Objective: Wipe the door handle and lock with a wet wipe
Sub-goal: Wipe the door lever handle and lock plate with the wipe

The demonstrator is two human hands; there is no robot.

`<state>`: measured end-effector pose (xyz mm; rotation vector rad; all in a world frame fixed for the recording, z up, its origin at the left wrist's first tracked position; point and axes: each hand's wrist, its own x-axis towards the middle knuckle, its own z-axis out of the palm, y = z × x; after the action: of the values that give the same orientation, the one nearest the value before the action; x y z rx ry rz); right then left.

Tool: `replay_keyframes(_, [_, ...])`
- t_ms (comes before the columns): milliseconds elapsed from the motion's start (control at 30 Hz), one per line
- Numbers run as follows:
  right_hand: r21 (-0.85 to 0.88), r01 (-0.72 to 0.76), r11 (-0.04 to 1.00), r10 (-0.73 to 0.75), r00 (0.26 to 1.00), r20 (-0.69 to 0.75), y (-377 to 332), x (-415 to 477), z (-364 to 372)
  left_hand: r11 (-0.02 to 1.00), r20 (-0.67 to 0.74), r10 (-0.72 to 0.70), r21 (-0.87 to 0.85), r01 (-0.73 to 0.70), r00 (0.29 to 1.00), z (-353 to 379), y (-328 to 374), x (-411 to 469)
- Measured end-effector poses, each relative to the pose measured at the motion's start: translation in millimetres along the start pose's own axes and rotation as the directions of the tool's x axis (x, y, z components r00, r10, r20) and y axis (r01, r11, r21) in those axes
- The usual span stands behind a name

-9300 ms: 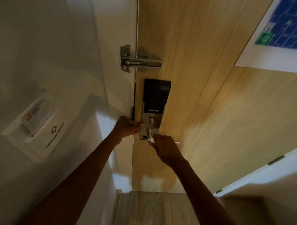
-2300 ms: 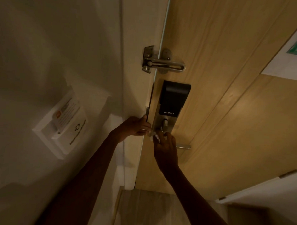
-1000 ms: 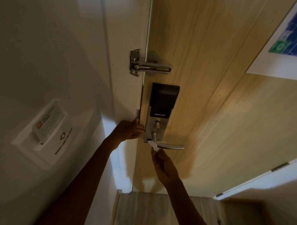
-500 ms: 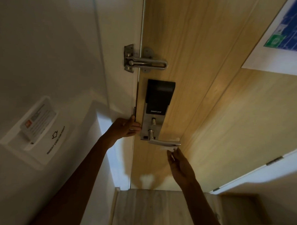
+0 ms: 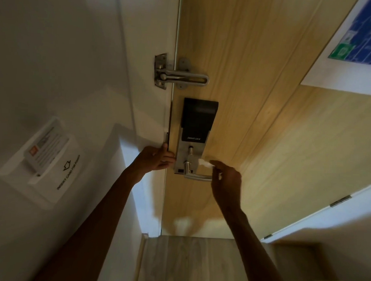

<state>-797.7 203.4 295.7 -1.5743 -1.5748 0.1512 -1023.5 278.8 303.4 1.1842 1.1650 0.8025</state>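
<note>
A wooden door (image 5: 255, 100) carries a black and silver smart lock (image 5: 196, 128) with a silver lever handle (image 5: 197, 177) at its lower end. My right hand (image 5: 226, 181) pinches a small white wet wipe (image 5: 204, 163) just above the handle's free end, beside the lock plate. My left hand (image 5: 155, 159) grips the door's edge at the level of the lock, fingers curled round it.
A metal swing-bar door guard (image 5: 178, 75) sits above the lock. A white key-card holder (image 5: 45, 156) is fixed to the wall at the left. A framed blue plan (image 5: 358, 43) hangs on the door at upper right. Wood floor (image 5: 188, 262) lies below.
My right hand has risen with the wipe from under the handle's end to just above it, nearer the lock plate. My left hand stays on the door edge.
</note>
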Motion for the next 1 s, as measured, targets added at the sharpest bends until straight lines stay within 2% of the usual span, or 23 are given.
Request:
replay_keyframes(67, [0.003,-0.062,0.998,0.062,0.998,0.033,-8.8,-3.2,19.0,1.000,0.004,-0.007,0.002,0.007,1.000,0.2,0.3,-0.2])
replay_keyframes(167, [0.033,-0.163,0.986,0.163,0.987,0.006,-20.5,-1.2,41.6,1.000,0.001,-0.011,-0.008,0.011,1.000,1.4,0.4,-0.1])
replay_keyframes(267, [-0.001,-0.161,0.987,0.161,0.986,0.044,-27.8,1.9,51.0,1.000,-0.011,-0.019,-0.006,0.019,1.000,2.2,1.0,0.1])
replay_keyframes(467, [0.032,-0.053,0.998,0.046,0.978,0.203,-19.5,2.2,29.2,1.000,-0.010,-0.007,0.025,0.007,1.000,0.8,-1.1,0.4])
replay_keyframes(667, [0.031,0.083,0.996,-0.089,0.914,0.396,-6.8,10.4,13.2,1.000,-0.007,-0.018,0.017,0.018,1.000,-0.8,-1.8,2.1])
replay_keyframes(767, [0.047,-0.051,0.998,0.027,0.908,0.418,-1.3,21.7,15.6,0.999,-0.010,-0.035,0.019,0.036,0.999,-0.3,-1.8,4.0])
replay_keyframes(833, [0.058,-0.162,0.985,0.128,0.915,0.382,-2.8,24.6,21.9,0.998,-0.013,-0.044,0.035,0.045,0.999,1.4,-0.4,2.7])
replay_keyframes(933, [0.068,-0.182,0.981,0.153,0.940,0.305,-7.4,18.1,31.5,0.998,-0.024,-0.040,0.037,0.040,0.999,2.1,-0.5,1.6])
replay_keyframes(1000, [0.051,-0.190,0.980,0.165,0.935,0.315,-8.3,15.9,32.2,0.998,-0.019,-0.037,0.043,0.037,0.999,1.0,-0.7,1.7])
